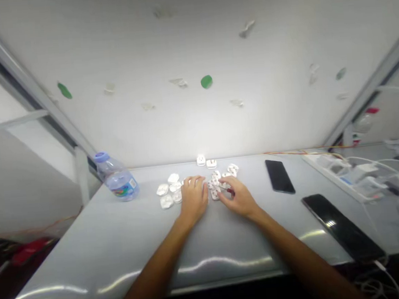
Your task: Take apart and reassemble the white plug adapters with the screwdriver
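Observation:
My left hand (pixel 193 197) lies palm down on the table, its fingers stretched out between two groups of small white parts. Left of it are several rounded white plastic covers (pixel 166 201), some close to its fingers. My right hand (pixel 239 198) is closed on a small screwdriver (pixel 230 191) with a dark red handle; its thin shaft points left. Under and beside those fingertips sit several white plastic pieces with dark spots (pixel 215 192). Behind the hands, two small white plug-like blocks (pixel 201 160) stand near the wall. Whether the screwdriver tip touches a piece is too blurred to tell.
A water bottle (pixel 117 178) stands at the table's left. On the right lie a smaller black phone (pixel 279 177), a larger black phone or tablet (pixel 342 226) and a white power strip (pixel 343 178) with plugs and loose cables. A white panel (pixel 198 131) rises behind the table.

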A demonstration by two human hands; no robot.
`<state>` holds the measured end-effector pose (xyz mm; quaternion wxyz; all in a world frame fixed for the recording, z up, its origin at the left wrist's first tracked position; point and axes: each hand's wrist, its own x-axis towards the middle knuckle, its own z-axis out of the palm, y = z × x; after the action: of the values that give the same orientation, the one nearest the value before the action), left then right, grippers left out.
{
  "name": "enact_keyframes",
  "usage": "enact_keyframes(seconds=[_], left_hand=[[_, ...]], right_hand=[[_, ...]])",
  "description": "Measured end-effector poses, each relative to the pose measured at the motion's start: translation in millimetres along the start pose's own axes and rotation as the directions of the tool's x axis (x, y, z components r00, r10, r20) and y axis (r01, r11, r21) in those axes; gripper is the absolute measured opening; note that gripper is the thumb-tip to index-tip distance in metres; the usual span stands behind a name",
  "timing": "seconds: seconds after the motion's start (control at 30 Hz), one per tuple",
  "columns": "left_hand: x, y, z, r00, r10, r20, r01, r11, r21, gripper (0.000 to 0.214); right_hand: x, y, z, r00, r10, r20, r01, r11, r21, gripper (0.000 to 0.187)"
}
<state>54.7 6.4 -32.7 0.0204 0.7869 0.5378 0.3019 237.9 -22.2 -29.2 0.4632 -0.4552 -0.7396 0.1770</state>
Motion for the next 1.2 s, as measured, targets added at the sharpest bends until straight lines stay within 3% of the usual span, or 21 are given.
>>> enact_keyframes(seconds=[0.17,0.3,0.4,0.57,0.8,0.9,0.97,1.07,1.2], left_hand=[[45,2,17.2,0.994,-0.006,0.109,-0.002,0.998,0.069,0.048],[67,-2,25.5,0.984,-0.006,0.179,-0.012,0.995,0.098,0.047],[65,-2,23.9,0.984,-0.007,0.181,-0.019,0.99,0.14,0.043],[52,2,15.3,0.992,-0.006,0.124,-0.012,0.989,0.147,0.028],[56,-10,16.6,0.985,-0.041,0.169,0.033,0.998,0.052,0.037],[55,-15,17.2,0.982,-0.054,0.181,0.047,0.998,0.042,0.031],[51,-17,15.1,0.986,-0.07,0.15,0.076,0.996,-0.039,0.031],[41,-19,7.8,0.994,-0.084,0.071,0.102,0.944,-0.314,0.033],[27,-17,-3.9,0.99,-0.105,0.092,0.138,0.832,-0.537,0.045]], right_hand=[[3,9,0,0.99,0.081,-0.117,-0.074,0.995,0.062,0.036],[6,20,-1,0.966,0.111,-0.233,-0.115,0.993,-0.003,0.026],[7,24,-4,0.951,0.097,-0.293,-0.115,0.992,-0.043,0.023],[8,22,-8,0.946,0.133,-0.296,-0.151,0.988,-0.039,0.026],[7,14,-8,0.876,0.385,-0.291,-0.348,0.922,0.172,0.038],[9,7,-11,0.862,0.407,-0.304,-0.364,0.912,0.189,0.038],[9,3,-13,0.86,0.383,-0.337,-0.343,0.923,0.173,0.036],[10,-2,-15,0.859,0.345,-0.377,-0.304,0.938,0.167,0.036],[10,-8,-15,0.886,0.347,-0.306,-0.293,0.933,0.21,0.036]])
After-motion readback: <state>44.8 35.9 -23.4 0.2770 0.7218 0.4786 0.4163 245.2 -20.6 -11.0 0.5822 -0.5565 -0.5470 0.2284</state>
